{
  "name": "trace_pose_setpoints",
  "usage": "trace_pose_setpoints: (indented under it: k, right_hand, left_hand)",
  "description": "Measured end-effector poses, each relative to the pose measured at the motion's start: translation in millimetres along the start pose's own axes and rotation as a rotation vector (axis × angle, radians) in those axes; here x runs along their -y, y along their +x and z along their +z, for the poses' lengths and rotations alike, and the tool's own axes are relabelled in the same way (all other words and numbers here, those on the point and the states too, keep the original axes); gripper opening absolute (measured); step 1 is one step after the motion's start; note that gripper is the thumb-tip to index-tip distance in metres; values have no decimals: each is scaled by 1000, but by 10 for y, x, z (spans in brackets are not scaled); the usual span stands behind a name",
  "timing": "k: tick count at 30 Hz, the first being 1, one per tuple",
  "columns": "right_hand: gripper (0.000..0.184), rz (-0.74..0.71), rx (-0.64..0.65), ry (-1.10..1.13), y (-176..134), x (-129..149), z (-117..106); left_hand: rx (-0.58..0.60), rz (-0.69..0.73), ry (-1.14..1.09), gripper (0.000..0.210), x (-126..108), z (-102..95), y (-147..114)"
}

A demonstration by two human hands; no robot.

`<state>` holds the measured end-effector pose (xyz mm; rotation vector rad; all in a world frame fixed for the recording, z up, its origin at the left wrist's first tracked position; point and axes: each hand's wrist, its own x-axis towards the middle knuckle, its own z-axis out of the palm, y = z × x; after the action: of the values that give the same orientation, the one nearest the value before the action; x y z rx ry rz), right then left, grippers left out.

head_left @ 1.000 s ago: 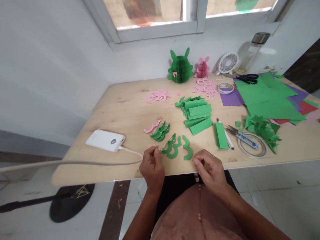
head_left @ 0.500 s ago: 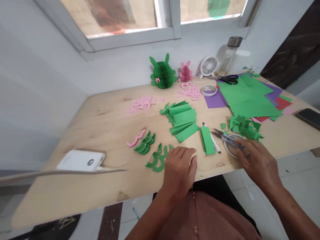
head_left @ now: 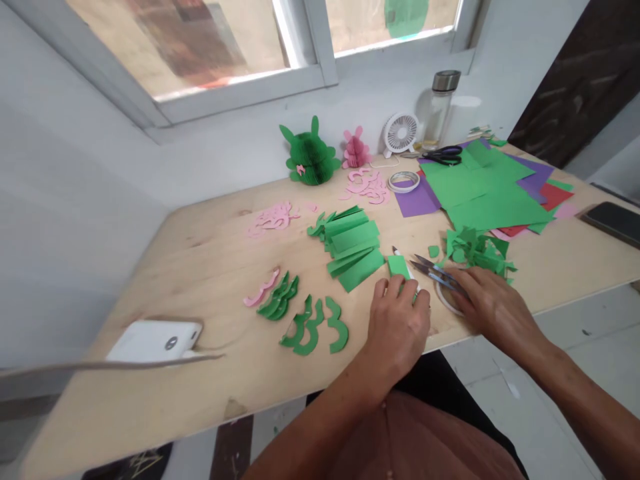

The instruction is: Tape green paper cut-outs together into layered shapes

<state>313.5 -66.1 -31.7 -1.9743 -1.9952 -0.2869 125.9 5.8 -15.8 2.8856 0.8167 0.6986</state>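
Note:
My left hand (head_left: 400,325) is at the table's front, its fingers curled over the near end of a green paper strip (head_left: 399,266). A white pen (head_left: 412,275) lies beside that strip, partly hidden by the fingers. My right hand (head_left: 487,301) is closed on the handles of a pair of scissors (head_left: 434,269), blades pointing left and away from me. Under the scissors lies a tape roll (head_left: 447,301), mostly covered. Left of my left hand are wavy green paper cutouts (head_left: 338,325). A stack of green paper strips (head_left: 354,243) lies further back.
Green paper scraps (head_left: 475,248) sit beyond my right hand, with coloured sheets (head_left: 493,190) behind them. Along the wall stand a green paper figure (head_left: 313,159), a pink one (head_left: 356,150), a small fan (head_left: 401,133) and a bottle (head_left: 440,110). A white power bank (head_left: 150,340) lies left.
My left hand has moved right, from beside the green cutouts onto the green strip, uncovering a cutout. My right hand has closed further over the scissors. The view has shifted slightly.

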Motion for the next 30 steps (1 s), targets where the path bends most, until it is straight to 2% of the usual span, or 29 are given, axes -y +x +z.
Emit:
trace_pose_setpoints:
  k: [2,6,9,11,13,15,17,21,23,26,30]
  right_hand:
    - [36,64,-30,85,2,-3,-63]
    - [34,285,-206,313,-83,-79,-226]
    - [33,588,-295,451,-200,-132,-309]
    - [34,822,-386,677,-283,-144,-336]
    - [32,950,-491,1030,-363,-142,-344]
    - [25,959,-538,1366,-442,-125,-340]
    - [17,946,-487,1559,-517,-81,-326]
    - [24,934,-300,1656,-623,99,-300]
    - [29,913,-286,1648,-644,187,-314]
    - [35,866,-342,1577,-660,247,-374]
    - [36,782,-348,1515,-702,266,-417]
  left_hand:
    - [3,7,-4,4,-15,34,28]
    - [35,24,-36,4,-57,69,97]
    - [77,117,-40,8,-124,73,161]
    - [105,204,-40,11,-177,75,204]
    - [135,273,-34,14,-223,86,246]
    - [164,313,-13,15,-256,111,284]
    - [185,323,21,13,-271,147,315]
    - [217,310,25,12,-263,193,355]
    - [231,281,-32,12,-246,167,364]
    - [209,139,-240,7,-216,43,352]
    - [40,-191,-736,5,-206,-201,269]
